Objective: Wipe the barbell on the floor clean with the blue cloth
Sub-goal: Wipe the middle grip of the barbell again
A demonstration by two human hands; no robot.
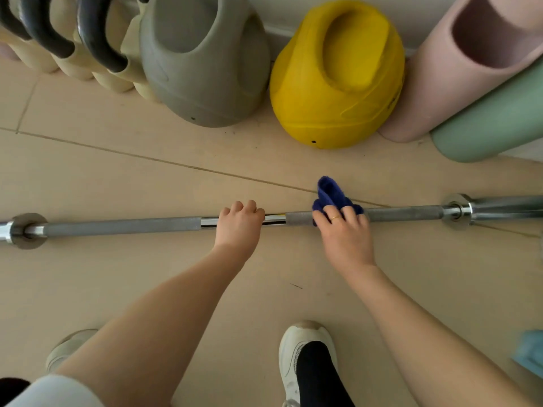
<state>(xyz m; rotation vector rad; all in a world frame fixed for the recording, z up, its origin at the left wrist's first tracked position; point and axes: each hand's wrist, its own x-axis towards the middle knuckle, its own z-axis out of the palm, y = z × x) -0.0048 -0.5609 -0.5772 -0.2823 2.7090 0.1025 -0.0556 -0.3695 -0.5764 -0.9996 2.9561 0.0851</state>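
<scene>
Where fingers (pixel 338 214) curl: blue cloth (pixel 330 192)

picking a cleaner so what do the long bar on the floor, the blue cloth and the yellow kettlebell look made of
Long silver barbell: metal, likely chromed steel; mirror-bright smooth bands between dull grey knurled stretches.
Dark blue fuzzy cloth: soft pile fabric, perhaps microfibre or terry; fluffy edges, bunched under the right hand.
Rounded yellow kettlebell: matte skin with seams and a frayed handle edge, probably soft vinyl or fabric rather than iron.

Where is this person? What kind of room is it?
Most likely a gym or a home workout corner. A barbell lies on the tiled floor, grey and yellow kettlebells stand by the wall, and rolled exercise mats lean beside them.
</scene>
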